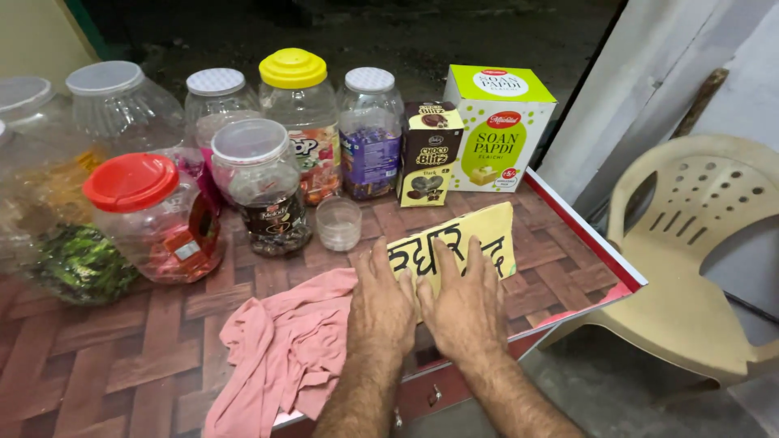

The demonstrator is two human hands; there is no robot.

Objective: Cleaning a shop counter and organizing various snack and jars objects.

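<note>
Both my left hand (pixel 381 304) and right hand (pixel 464 307) lie flat, fingers spread open, pressing the yellow paper sign with dark lettering (pixel 454 247) onto the brick-patterned tabletop (pixel 122 365), beside the crumpled pink cloth (pixel 280 353). I judge I'm smoothing it down; next calls for even pressure outward.

Desk (pixel 146 341): candy jars, one red-lidded jar (pixel 150 215), one yellow-lidded jar (pixel 299 122); green-white box (pixel 497 130); pink cloth (pixel 280 349). Beige plastic chair (pixel 690 259) beside.
</note>
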